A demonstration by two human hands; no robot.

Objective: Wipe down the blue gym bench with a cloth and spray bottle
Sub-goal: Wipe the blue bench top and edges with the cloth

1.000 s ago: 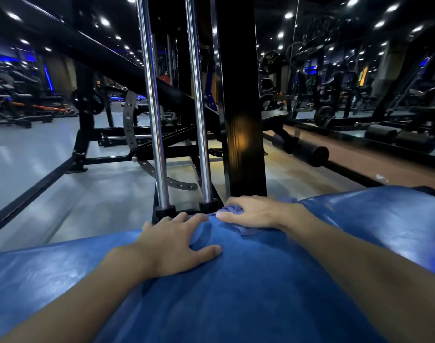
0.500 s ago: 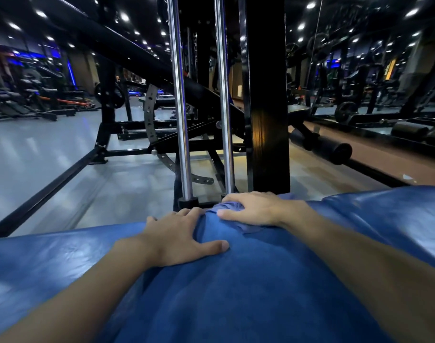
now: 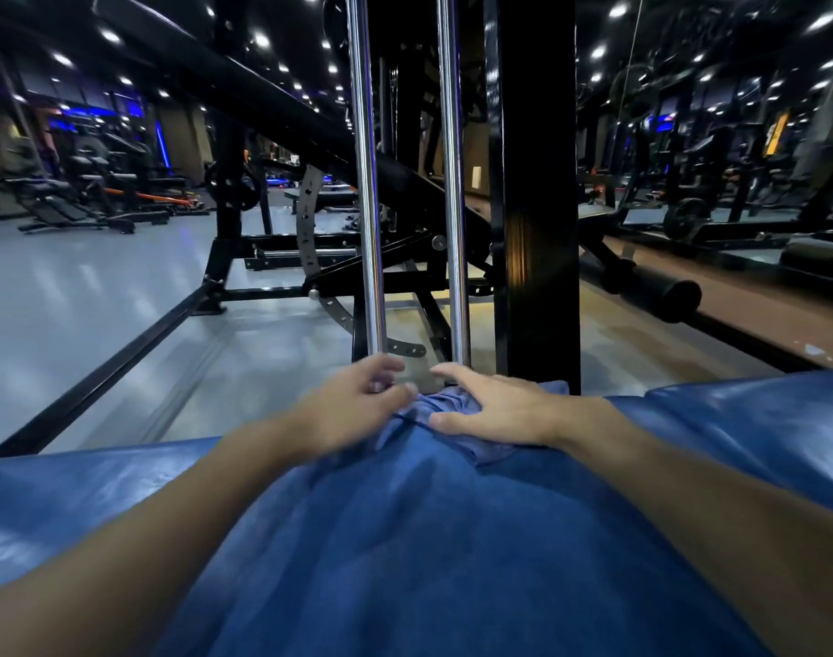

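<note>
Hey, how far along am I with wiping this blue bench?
Done: unclear. The bench gleams, but I cannot tell whether that comes from wiping. In hand: the right hand presses the bunched cloth at the far edge, with the left hand blurred beside it. Left: probably the glossy side pads. No spray bottle is in view.

A blue cloth (image 3: 429, 538) lies spread over the middle of the glossy blue padded surface (image 3: 73, 490). Its far end is bunched into folds under the fingers (image 3: 457, 372) of the right hand (image 3: 500, 410), just beside the blurred left hand (image 3: 353, 405). Bare surface shows outward of both.
</note>
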